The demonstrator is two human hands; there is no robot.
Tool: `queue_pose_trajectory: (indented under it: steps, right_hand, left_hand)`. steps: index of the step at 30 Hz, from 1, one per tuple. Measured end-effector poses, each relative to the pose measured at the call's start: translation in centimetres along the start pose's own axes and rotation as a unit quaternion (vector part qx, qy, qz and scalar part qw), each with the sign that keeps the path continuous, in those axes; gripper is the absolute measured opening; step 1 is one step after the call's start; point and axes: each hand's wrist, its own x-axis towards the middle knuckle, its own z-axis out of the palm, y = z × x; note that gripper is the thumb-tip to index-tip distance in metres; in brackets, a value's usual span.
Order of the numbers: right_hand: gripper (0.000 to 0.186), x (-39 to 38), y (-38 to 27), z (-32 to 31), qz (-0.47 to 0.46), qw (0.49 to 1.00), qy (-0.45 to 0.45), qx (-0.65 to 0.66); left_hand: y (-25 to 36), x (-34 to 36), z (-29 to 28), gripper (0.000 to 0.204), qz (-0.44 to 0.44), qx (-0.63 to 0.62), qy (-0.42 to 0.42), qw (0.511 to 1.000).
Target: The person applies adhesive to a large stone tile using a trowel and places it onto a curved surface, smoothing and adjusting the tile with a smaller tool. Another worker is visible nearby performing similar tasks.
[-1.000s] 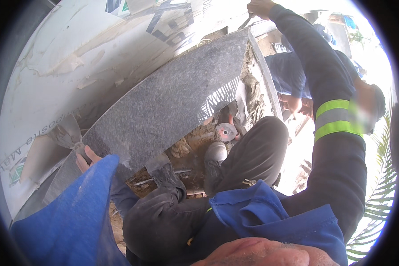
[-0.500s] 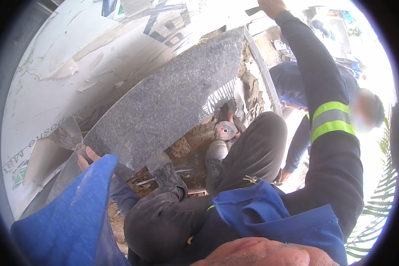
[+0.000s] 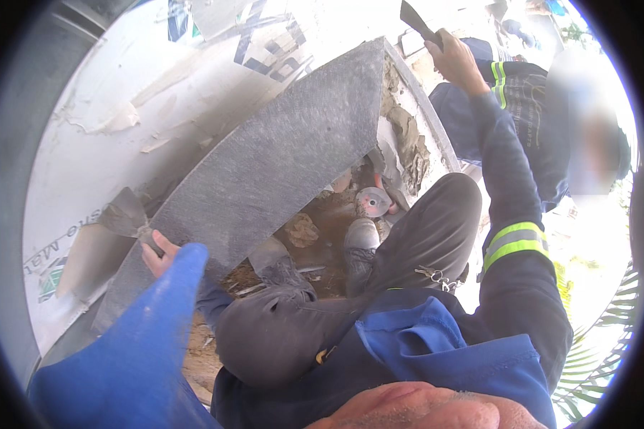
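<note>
My left hand (image 3: pixel 161 252) grips the handle of a mortar-caked trowel (image 3: pixel 125 214) at the lower left edge of a big grey stone slab (image 3: pixel 286 157), which leans tilted over a dirt trench. Far above the slab's top corner, my right hand (image 3: pixel 454 63) is raised at arm's length and closed on a dark tool handle (image 3: pixel 418 21). The sleeve of that arm is dark with a reflective stripe (image 3: pixel 511 243). My bent knees and boots (image 3: pixel 361 239) are below the slab.
A disc-shaped grinder (image 3: pixel 372 200) lies in the dirt by my boot. Rough mortar (image 3: pixel 408 136) lines the wall edge beside the slab. White printed sheeting (image 3: pixel 122 121) covers the left. Another person in dark striped workwear (image 3: pixel 529 114) crouches at upper right. Palm leaves (image 3: pixel 594 357) show at the right.
My right hand with the dark tool has come down further into view and the slab now fills more of the picture. My left hand stays on the trowel.
</note>
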Motion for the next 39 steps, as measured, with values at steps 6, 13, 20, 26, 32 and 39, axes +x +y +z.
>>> queue_pose_trajectory:
  steps: [6, 13, 20, 26, 32, 39]
  right_hand:
    - [0.038, -8.2, -7.4, -4.3, -0.012, 0.948, 0.113, 0.298]
    - [0.043, -12.0, -12.2, -8.3, 0.070, 0.554, -0.017, 0.830]
    - [0.049, -13.6, -15.0, -13.0, -0.007, 0.362, -0.007, 0.932]
    - [0.048, -14.6, -16.0, -15.0, 0.005, 0.531, -0.012, 0.847]
    - [0.049, -16.6, -14.8, -14.0, -0.197, 0.586, -0.086, 0.781]
    - [0.042, -16.0, -15.9, -14.7, -0.005, 0.745, 0.185, 0.641]
  left_hand:
    - [7.5, 2.5, -0.1, 0.032, 0.076, -0.087, -0.035, 0.993]
    - [29.9, 9.1, -1.6, 0.034, 0.006, -0.522, -0.460, 0.718]
    - [42.4, 6.6, -7.3, 0.042, 0.026, -0.601, -0.592, 0.536]
    - [42.7, 6.3, -9.3, 0.040, -0.020, -0.586, -0.607, 0.537]
    - [39.8, 9.1, -8.3, 0.040, -0.010, -0.575, -0.535, 0.619]
    - [40.0, 7.4, -7.7, 0.036, 0.165, -0.504, -0.377, 0.759]
